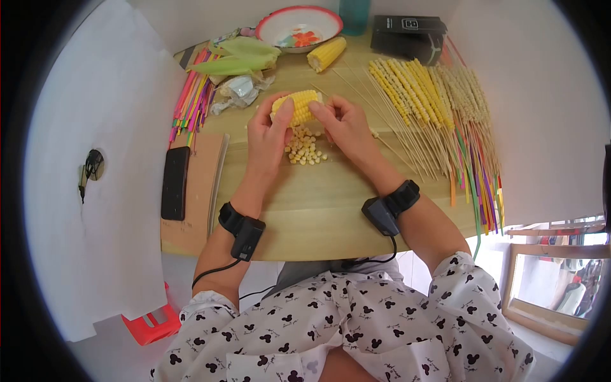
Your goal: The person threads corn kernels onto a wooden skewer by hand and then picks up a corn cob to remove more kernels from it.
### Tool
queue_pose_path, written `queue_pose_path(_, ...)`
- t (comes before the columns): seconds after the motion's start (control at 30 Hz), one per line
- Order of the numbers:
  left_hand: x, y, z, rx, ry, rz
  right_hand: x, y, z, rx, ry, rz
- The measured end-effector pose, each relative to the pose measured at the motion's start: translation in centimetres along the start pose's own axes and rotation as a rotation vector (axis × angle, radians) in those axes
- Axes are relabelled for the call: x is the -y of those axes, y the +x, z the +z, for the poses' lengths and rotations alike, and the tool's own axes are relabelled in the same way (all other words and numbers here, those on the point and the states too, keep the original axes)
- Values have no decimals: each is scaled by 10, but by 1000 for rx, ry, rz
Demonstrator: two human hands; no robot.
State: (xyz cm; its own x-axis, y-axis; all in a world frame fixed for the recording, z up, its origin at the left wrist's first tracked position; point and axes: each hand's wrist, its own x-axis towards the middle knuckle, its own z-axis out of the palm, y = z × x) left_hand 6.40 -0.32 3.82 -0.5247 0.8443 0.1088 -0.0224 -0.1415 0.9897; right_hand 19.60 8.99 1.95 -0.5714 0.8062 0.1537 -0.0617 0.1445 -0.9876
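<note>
A piece of yellow corn cob (297,107) is held above the table between my two hands. My left hand (270,132) wraps round its left end, with the thumb lying on the kernels. At the right end, my right hand (344,125) grips it, thumb pressed against the kernel rows. Just below the cob, a small heap of loose corn kernels (304,148) lies on the wooden table (305,216). Another corn cob piece (326,55) rests farther back, near an enamel bowl (299,28) with a red rim.
Skewers threaded with kernels (410,92) lie at the right, above colourful strips (487,184). Green husks (238,56), a crumpled plastic bag (242,90) and coloured sticks (193,99) are at the left. A phone (175,183) sits on a brown notebook (205,191). A black box (407,37) stands behind.
</note>
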Motion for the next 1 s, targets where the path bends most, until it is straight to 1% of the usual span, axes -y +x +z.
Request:
queue_pose_path(0.03, 1, 0, -2, 0, 6, -11, -2, -1, 1, 18, -47, -40)
queue_pose_path(0.07, 3, 2, -5, 13, -6, -20, -3, -1, 1, 17, -42, -31)
queue_pose_path(0.13, 5, 1, -5, 23, -18, -39, -4, -1, 2, 43, -37, -74)
queue_pose_path(0.17, 5, 1, -4, 18, -2, -18, -3, -3, 3, 43, -33, -67)
queue_pose_path(0.23, 3, 1, -1, 15, 17, 6, -1, -3, 3, 47, -26, -116)
queue_pose_path(0.3, 2, 0, 2, 5, -20, 16, -4, -3, 3, 40, -30, -120)
queue_pose_path(0.4, 1, 0, 3, -28, -9, -20, -2, -3, 3, 23, -58, -132)
queue_pose_path(0.47, 2, 0, 3, -27, 0, -4, 2, -4, 4, 9, -83, -147)
queue_pose_path(0.53, 3, 0, 3, -27, 5, 10, 3, -5, 6, -1, -208, -163)
queue_pose_path(0.57, 3, 0, 3, -23, 9, 5, 2, -4, 5, -4, -209, -170)
queue_pose_path(0.63, 4, 0, 3, -19, 13, -5, -2, -4, 6, -15, -338, -296)
queue_pose_path(0.67, 5, 0, 3, -24, -1, -7, -3, -5, 5, -16, -337, -295)
queue_pose_path(0.73, 5, -1, 4, -27, -4, -13, -5, -4, 5, -14, -455, -320)
queue_pose_path(0.77, 5, -1, 4, -33, -7, -13, -5, -3, 6, -20, -443, -315)
queue_pose_path(0.83, 5, -3, 4, -31, 1, -22, -5, -4, 7, -48, -474, -374)
queue_pose_path(1.0, 7, -2, 5, -35, 0, -2, -5, -4, 5, -29, -500, -340)
